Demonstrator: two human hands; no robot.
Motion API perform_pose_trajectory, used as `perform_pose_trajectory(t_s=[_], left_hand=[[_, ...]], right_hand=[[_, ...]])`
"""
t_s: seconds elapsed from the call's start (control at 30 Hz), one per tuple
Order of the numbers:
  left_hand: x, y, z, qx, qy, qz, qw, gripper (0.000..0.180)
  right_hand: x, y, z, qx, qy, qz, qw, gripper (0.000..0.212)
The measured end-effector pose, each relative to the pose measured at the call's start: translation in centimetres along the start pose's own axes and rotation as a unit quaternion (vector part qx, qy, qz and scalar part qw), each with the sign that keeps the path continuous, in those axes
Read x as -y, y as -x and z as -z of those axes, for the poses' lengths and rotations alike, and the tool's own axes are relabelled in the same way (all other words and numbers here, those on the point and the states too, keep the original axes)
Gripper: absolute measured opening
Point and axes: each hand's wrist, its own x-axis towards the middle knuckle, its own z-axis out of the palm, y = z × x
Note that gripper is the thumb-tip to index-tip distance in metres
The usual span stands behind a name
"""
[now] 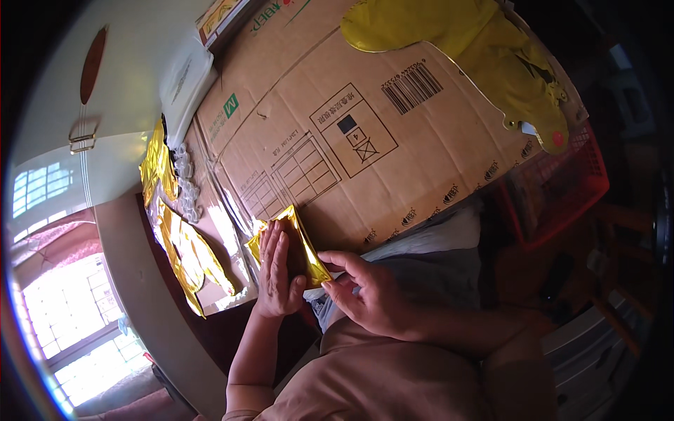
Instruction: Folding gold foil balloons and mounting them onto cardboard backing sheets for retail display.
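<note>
A small folded piece of shiny gold foil (pixel 313 265) lies at the near edge of a cardboard sheet (pixel 281 105), close to my body. My left hand (pixel 276 270) rests flat on its left part, fingers stretched out and held side by side. At its right corner, my right hand (pixel 365 291) grips the foil's edge between thumb and forefinger. My left palm covers part of the foil, so its full shape is hidden.
Flat gold foil balloons lie at the left (pixel 184 252) and far right (pixel 463 35) edges of the cardboard. Beside the left ones is a strip of clear plastic (pixel 188 184). A red plastic basket (pixel 562 186) stands right. A pale cabinet (pixel 133 63) borders the left.
</note>
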Motion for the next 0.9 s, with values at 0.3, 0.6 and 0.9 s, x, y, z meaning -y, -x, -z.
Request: perform_pose_trajectory(t_s=[0.3, 0.6, 0.9], left_hand=[[0.2, -0.1, 0.0, -0.007, 0.016, -0.003, 1.000, 0.069], [0.0, -0.3, 0.2, 0.000, 0.018, -0.006, 1.000, 0.067], [-0.2, -0.4, 0.3, 0.014, 0.012, -0.006, 1.000, 0.064]], right_hand=[[1.3, 0.8, 0.8, 0.064, 0.082, -0.001, 0.995, 0.046], [2.0, 0.1, 1.1, 0.061, 0.173, 0.053, 0.982, 0.024], [2.7, -1.5, 2.0, 0.170, 0.162, -0.060, 0.970, 0.019]])
